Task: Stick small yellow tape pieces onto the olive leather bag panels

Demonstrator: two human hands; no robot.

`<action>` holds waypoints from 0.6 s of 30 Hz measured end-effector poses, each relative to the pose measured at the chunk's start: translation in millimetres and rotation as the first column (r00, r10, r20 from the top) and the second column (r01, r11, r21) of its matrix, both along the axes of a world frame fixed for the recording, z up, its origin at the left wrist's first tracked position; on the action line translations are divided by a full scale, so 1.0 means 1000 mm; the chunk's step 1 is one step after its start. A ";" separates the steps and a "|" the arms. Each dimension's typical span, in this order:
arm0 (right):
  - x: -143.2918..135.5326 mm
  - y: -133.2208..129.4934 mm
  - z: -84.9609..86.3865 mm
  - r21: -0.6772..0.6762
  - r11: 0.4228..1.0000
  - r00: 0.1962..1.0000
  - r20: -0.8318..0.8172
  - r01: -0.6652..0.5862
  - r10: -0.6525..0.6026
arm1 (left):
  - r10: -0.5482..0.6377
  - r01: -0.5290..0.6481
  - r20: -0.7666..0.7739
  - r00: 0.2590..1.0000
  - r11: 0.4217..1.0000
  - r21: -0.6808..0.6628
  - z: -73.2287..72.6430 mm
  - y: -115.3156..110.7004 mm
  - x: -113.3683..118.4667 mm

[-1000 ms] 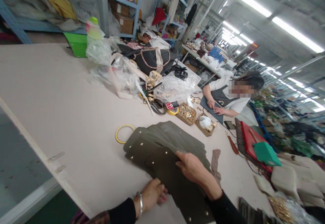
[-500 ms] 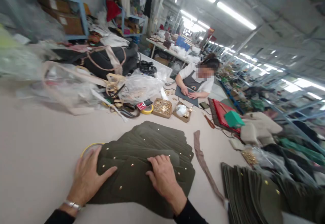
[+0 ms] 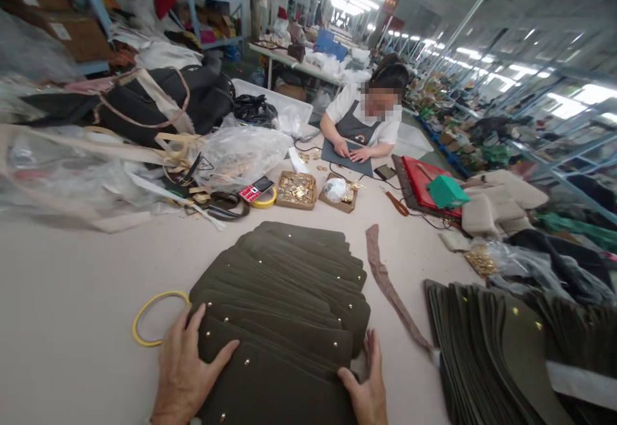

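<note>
Dark olive flat panels with small gold studs (image 3: 284,296) lie fanned out in an overlapping pile on the table in front of me. My left hand (image 3: 190,367) rests at the pile's left edge, fingers spread, the thumb lying over the nearest panels. On the right edge, my right hand (image 3: 364,380) has its thumb on a panel and its fingers apart along the outer side. Neither hand is closed around a panel. A yellow ring-shaped roll (image 3: 136,325) lies just beyond my left hand.
A second stack of olive panels (image 3: 482,354) stands at the right. A brown strip (image 3: 385,277) lies between. Beyond are boxes of gold hardware (image 3: 296,190), a red phone-like device (image 3: 255,189) and plastic bags (image 3: 245,152). Across the table a co-worker (image 3: 359,123) handles a dark panel.
My right hand has moved from atop the pile to its right edge. My left hand has slid nearer along the left edge, and the yellow roll shows more fully. The view has shifted.
</note>
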State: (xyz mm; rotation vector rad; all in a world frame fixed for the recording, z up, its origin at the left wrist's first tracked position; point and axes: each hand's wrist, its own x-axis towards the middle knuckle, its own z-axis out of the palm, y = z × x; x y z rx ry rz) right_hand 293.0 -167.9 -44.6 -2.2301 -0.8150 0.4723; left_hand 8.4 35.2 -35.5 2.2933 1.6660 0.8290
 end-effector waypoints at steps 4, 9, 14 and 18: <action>-0.010 -0.005 0.003 0.010 0.999 0.998 -0.038 -0.040 0.040 | -0.036 0.036 -0.045 0.998 0.999 -0.006 0.005 -0.015 0.002; -0.021 -0.041 -0.014 -0.097 0.980 0.968 0.166 -0.172 0.186 | -0.144 0.131 -0.105 0.984 0.984 -0.121 0.008 -0.042 -0.031; -0.039 -0.059 -0.032 -0.194 0.963 0.920 0.307 -0.189 0.242 | -0.135 0.113 -0.116 0.984 0.978 -0.173 0.002 -0.052 -0.041; -0.041 -0.050 -0.031 -0.067 0.942 0.881 0.336 -0.330 0.332 | -0.179 0.167 -0.022 0.984 0.949 -0.268 0.009 -0.060 -0.020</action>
